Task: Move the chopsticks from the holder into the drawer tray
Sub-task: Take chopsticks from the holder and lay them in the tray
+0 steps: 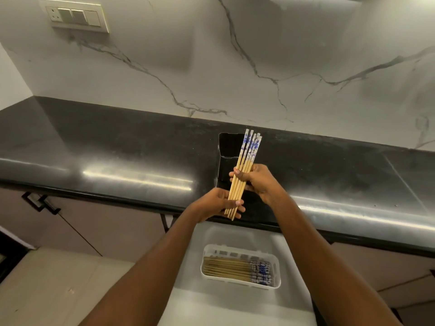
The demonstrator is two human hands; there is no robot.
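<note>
Two hands hold one bundle of chopsticks (pixel 244 170) in the head view, above the black counter (pixel 117 149) and just in front of the black holder (pixel 227 147) standing on it. The right hand (pixel 255 182) is closed around the bundle's middle, the left hand (pixel 220 204) closed around its plain lower tips. The blue-and-white patterned ends point up, tilted slightly right, overlapping the holder's open mouth. Below the counter edge, nearer than the holder, a white tray (pixel 240 283) sits in the open drawer (pixel 188 302), with more chopsticks (pixel 235 269) lying flat inside it, patterned ends to the right.
</note>
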